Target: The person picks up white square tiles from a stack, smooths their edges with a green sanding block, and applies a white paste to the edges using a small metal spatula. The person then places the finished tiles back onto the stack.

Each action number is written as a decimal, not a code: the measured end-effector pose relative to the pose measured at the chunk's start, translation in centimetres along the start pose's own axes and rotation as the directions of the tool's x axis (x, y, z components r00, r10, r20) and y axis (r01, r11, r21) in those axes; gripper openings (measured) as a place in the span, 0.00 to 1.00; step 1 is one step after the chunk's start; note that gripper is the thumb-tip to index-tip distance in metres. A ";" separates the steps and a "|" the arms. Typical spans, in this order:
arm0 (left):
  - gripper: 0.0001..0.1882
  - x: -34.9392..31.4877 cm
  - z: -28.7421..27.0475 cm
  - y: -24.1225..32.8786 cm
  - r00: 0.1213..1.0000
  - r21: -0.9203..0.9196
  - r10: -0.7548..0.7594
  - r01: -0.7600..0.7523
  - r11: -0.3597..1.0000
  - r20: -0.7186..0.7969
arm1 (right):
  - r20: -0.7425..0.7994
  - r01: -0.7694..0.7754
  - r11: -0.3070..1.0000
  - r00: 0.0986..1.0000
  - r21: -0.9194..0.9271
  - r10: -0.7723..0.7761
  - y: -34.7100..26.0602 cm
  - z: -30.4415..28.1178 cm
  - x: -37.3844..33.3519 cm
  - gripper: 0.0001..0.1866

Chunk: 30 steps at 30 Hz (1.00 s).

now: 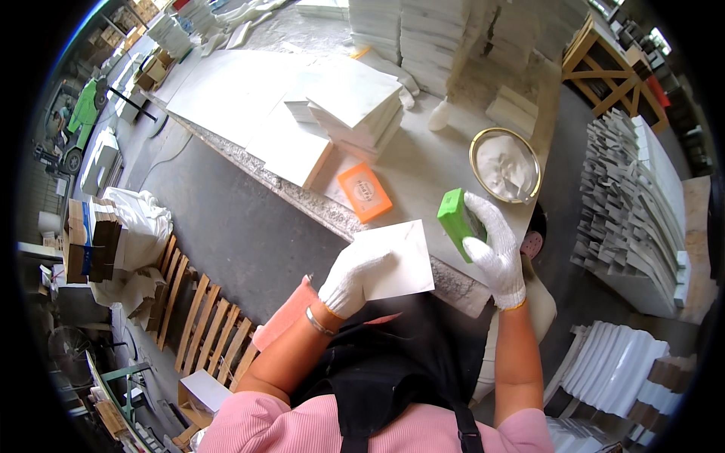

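In a white knit glove, my left hand (pixel 353 276) grips a square white marble tile (pixel 404 260) by its left side, holding it up near the table's front edge. My right hand (pixel 495 253), gloved too, is closed around a green block (pixel 458 220), probably a sanding block; its inner face is partly hidden by the fingers. The block is apart from the tile, to its right. On the table behind the tile lies an orange block (pixel 364 193). Beyond that rises a stack of white tiles (pixel 355 102).
A gold-rimmed bowl (pixel 473 155) with white material stands at the table's right. Tall tile stacks (pixel 375 30) fill the back. Packed tile strips (pixel 627 204) stand on the right. Wooden pallets (pixel 200 321) and cartons (pixel 79 241) are at left. A green forklift (pixel 83 121) stands far left.
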<state>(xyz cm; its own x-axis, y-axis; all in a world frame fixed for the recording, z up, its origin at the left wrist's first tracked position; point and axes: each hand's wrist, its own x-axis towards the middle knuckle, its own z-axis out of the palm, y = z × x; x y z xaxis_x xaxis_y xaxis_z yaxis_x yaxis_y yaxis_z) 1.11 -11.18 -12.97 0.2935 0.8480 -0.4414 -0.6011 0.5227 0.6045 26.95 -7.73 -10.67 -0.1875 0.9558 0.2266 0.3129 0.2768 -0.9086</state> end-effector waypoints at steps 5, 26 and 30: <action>0.20 -0.4 0.7 0.6 0.998 0.009 -0.009 0.009 1.000 0.069 | 0.119 0.290 0.935 0.955 -0.204 -0.270 -4.0 2.8 -4.7 0.33; 0.16 -1.0 1.4 0.3 0.882 0.550 0.232 -0.442 0.708 0.411 | -0.052 0.252 0.884 0.954 -0.394 -0.295 -6.8 2.8 -5.2 0.30; 0.28 -0.7 0.1 1.5 0.972 0.055 -0.055 0.044 0.998 0.229 | 0.045 0.381 0.911 0.925 -0.161 -0.378 -7.4 4.7 -7.0 0.30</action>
<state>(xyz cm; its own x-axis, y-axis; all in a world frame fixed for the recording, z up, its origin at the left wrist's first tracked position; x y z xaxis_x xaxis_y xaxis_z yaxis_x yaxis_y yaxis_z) 0.04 -11.02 -11.72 0.4884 0.8154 -0.3108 -0.5458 0.5634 0.6203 21.58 -16.98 -7.16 -0.3339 0.7745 0.5373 0.3631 0.6317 -0.6849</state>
